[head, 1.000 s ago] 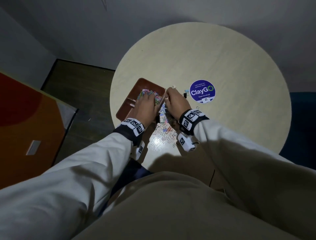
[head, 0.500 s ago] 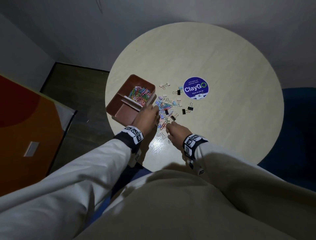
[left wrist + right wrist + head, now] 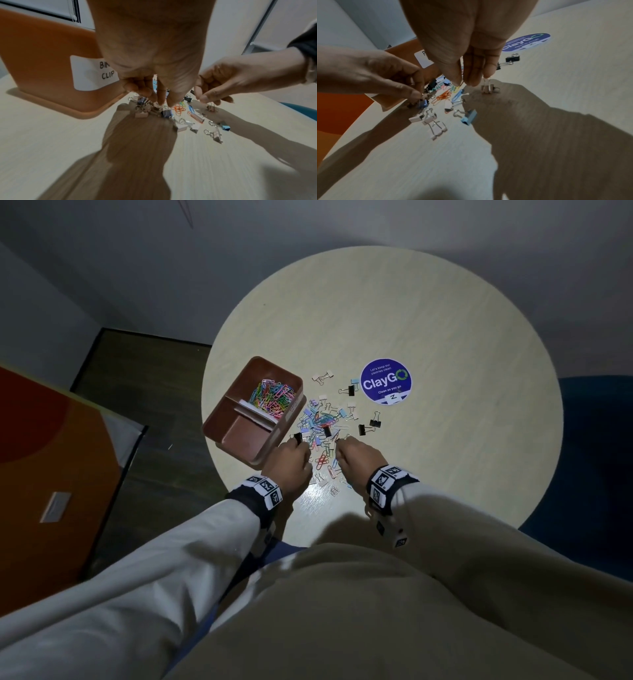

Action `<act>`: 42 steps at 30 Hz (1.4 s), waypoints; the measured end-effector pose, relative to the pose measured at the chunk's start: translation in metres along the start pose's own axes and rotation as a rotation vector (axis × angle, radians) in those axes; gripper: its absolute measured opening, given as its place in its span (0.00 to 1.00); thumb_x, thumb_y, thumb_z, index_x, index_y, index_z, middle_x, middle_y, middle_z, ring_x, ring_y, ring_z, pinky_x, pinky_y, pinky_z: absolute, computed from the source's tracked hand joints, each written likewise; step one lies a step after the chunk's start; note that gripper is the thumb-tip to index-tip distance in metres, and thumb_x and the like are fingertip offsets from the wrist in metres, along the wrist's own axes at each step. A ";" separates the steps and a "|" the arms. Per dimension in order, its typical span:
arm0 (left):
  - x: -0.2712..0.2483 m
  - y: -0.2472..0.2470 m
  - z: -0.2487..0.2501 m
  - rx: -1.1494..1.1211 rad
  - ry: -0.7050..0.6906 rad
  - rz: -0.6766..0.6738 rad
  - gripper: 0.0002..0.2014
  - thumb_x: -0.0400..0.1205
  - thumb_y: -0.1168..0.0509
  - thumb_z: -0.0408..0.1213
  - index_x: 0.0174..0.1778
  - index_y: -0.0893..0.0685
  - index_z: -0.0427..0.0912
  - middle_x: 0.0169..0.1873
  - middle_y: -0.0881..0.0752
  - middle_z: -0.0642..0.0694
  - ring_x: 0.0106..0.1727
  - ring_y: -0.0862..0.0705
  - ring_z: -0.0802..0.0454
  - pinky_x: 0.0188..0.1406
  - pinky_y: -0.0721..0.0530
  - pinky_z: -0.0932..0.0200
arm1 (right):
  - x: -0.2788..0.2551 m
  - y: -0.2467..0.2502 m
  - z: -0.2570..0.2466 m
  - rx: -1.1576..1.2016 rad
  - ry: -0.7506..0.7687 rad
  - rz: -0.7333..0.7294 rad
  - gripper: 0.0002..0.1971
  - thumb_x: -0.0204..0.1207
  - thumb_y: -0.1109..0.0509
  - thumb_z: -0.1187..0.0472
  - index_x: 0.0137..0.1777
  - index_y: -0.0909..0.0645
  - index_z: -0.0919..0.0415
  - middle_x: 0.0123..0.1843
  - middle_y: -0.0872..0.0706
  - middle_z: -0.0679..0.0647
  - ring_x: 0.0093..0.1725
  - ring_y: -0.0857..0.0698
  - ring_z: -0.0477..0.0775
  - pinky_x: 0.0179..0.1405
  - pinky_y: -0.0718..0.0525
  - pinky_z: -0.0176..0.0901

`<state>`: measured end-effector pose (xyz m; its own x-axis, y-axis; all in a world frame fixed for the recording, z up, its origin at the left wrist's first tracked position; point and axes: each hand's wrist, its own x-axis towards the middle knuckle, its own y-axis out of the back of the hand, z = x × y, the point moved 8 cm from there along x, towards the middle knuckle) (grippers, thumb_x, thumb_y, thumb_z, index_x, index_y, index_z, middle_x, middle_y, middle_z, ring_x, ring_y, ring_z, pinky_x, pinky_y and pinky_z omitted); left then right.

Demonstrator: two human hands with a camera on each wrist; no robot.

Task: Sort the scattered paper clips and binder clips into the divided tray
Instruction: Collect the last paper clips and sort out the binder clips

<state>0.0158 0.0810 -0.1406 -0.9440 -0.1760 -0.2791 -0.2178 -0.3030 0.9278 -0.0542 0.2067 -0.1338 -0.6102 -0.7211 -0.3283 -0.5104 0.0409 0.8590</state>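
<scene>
I am mid-pick at the scattered pile (image 3: 322,426) at the 3 o'clock side of the divided tray (image 3: 219,436) on the tabletop (image 3: 445,337): my left hand (image 3: 291,463) has its grip pinched narrow on a small binder clip (image 3: 423,103), and my right hand (image 3: 356,460) pinches a thin wire clip (image 3: 462,73). Paper clips (image 3: 272,400) already fill the 12 o'clock compartment, so next, I judge, each clip must go to its matching section. The tray's label (image 3: 94,73) reads partly "CLIP"; the round sticker (image 3: 386,386) says "ClayGO".

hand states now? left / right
Left hand: fingers pinching a binder clip in the pile.
Right hand: fingers pinching a paper clip.
</scene>
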 end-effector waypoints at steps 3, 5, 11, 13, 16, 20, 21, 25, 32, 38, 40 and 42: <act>0.010 0.007 0.019 0.031 -0.012 0.045 0.11 0.84 0.35 0.45 0.55 0.18 0.42 0.52 0.16 0.42 0.53 0.19 0.43 0.50 0.23 0.50 | 0.006 -0.005 -0.006 -0.054 0.041 -0.050 0.09 0.78 0.37 0.68 0.55 0.25 0.57 0.53 0.23 0.57 0.45 0.20 0.63 0.38 0.22 0.50; 0.018 0.001 0.030 0.067 -0.010 0.011 0.14 0.84 0.34 0.46 0.60 0.20 0.41 0.56 0.17 0.41 0.59 0.20 0.42 0.59 0.24 0.48 | 0.006 -0.007 -0.005 -0.103 0.054 -0.074 0.12 0.78 0.33 0.67 0.60 0.24 0.58 0.58 0.23 0.58 0.51 0.19 0.63 0.41 0.21 0.51; 0.027 -0.016 0.041 0.113 0.011 -0.104 0.14 0.82 0.34 0.36 0.63 0.23 0.39 0.61 0.19 0.40 0.64 0.21 0.40 0.62 0.26 0.48 | 0.004 -0.017 0.003 -0.121 0.023 -0.105 0.08 0.81 0.34 0.63 0.57 0.23 0.63 0.60 0.24 0.61 0.56 0.19 0.64 0.39 0.26 0.50; 0.028 -0.018 0.040 0.098 0.006 -0.120 0.14 0.82 0.34 0.33 0.63 0.22 0.39 0.61 0.19 0.40 0.64 0.21 0.40 0.61 0.26 0.48 | 0.003 -0.020 0.005 -0.103 0.003 -0.133 0.09 0.82 0.35 0.62 0.59 0.23 0.64 0.61 0.24 0.61 0.57 0.19 0.65 0.41 0.25 0.50; 0.029 -0.018 0.037 0.055 -0.001 -0.107 0.13 0.82 0.34 0.32 0.62 0.22 0.38 0.60 0.18 0.39 0.63 0.20 0.39 0.61 0.25 0.47 | 0.004 -0.019 0.006 -0.064 -0.021 -0.149 0.11 0.84 0.36 0.60 0.62 0.25 0.66 0.61 0.23 0.63 0.56 0.18 0.67 0.42 0.27 0.50; 0.027 -0.014 0.034 -0.027 -0.005 -0.057 0.09 0.78 0.33 0.27 0.51 0.22 0.39 0.48 0.15 0.39 0.51 0.16 0.38 0.49 0.22 0.47 | 0.001 -0.007 0.012 0.121 -0.088 -0.096 0.06 0.83 0.42 0.67 0.57 0.31 0.62 0.46 0.20 0.60 0.40 0.22 0.63 0.35 0.29 0.52; 0.025 -0.013 0.033 -0.055 0.002 -0.045 0.08 0.77 0.33 0.26 0.48 0.23 0.40 0.45 0.15 0.40 0.47 0.16 0.39 0.46 0.22 0.48 | 0.001 -0.007 0.016 0.200 -0.133 -0.091 0.05 0.80 0.44 0.67 0.53 0.34 0.59 0.41 0.20 0.58 0.36 0.24 0.61 0.33 0.28 0.54; 0.023 -0.006 0.024 -0.223 0.051 0.015 0.08 0.79 0.39 0.25 0.43 0.25 0.43 0.40 0.17 0.44 0.42 0.19 0.42 0.43 0.23 0.50 | 0.006 -0.003 0.026 0.497 -0.277 -0.017 0.08 0.71 0.46 0.53 0.45 0.30 0.55 0.35 0.24 0.58 0.33 0.28 0.57 0.36 0.27 0.52; 0.027 -0.005 -0.004 -0.523 0.144 0.082 0.18 0.77 0.47 0.22 0.36 0.32 0.55 0.40 0.21 0.43 0.34 0.20 0.46 0.35 0.15 0.40 | 0.010 -0.014 0.016 0.332 -0.348 -0.053 0.11 0.85 0.42 0.53 0.54 0.27 0.61 0.48 0.18 0.57 0.44 0.19 0.61 0.39 0.28 0.46; 0.016 -0.017 0.003 -0.571 0.152 -0.024 0.08 0.77 0.55 0.37 0.43 0.30 0.47 0.32 0.23 0.35 0.30 0.24 0.35 0.29 0.21 0.34 | 0.022 -0.023 0.003 0.216 -0.384 0.026 0.19 0.79 0.30 0.50 0.62 0.28 0.61 0.58 0.18 0.60 0.54 0.15 0.66 0.47 0.19 0.53; 0.014 -0.019 0.001 -0.534 0.167 -0.042 0.07 0.80 0.51 0.32 0.43 0.30 0.47 0.36 0.21 0.38 0.35 0.22 0.35 0.35 0.19 0.34 | 0.025 -0.024 0.000 0.197 -0.388 0.022 0.18 0.80 0.30 0.52 0.61 0.28 0.63 0.59 0.18 0.60 0.54 0.15 0.67 0.45 0.21 0.52; 0.013 -0.013 0.001 -0.398 0.150 -0.023 0.03 0.84 0.45 0.33 0.46 0.27 0.42 0.43 0.22 0.40 0.41 0.21 0.40 0.42 0.19 0.41 | 0.027 -0.025 -0.003 0.177 -0.376 0.008 0.16 0.81 0.31 0.54 0.62 0.28 0.64 0.59 0.17 0.61 0.55 0.15 0.67 0.45 0.22 0.51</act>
<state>0.0060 0.0834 -0.1563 -0.8870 -0.2904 -0.3589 -0.0979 -0.6415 0.7609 -0.0560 0.1843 -0.1630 -0.7765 -0.4190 -0.4706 -0.5810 0.1870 0.7921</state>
